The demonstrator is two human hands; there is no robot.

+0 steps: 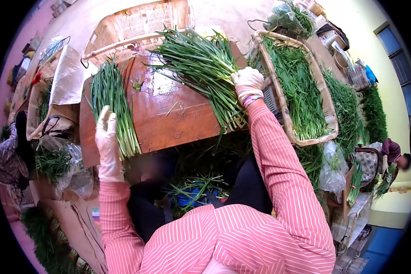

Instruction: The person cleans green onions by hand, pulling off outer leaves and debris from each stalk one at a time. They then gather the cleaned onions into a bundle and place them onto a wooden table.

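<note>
My gloved left hand lies along the outer edge of a bundle of garlic chives, fingers stretched out and touching the leaves. My right hand, also in a pale glove, is closed around stalks at the right side of a larger, loose pile of garlic chives. The pile's green leaves fan out to the upper left, and its pale stem ends point toward me. Both lots rest on a brown wooden board. The right fingertips are partly hidden by the hand itself.
A crate stands beyond the board. Close on the right is a crate full of chives. Plastic bags with greens sit at left. Loose stalks lie between my legs. Other people work at both sides.
</note>
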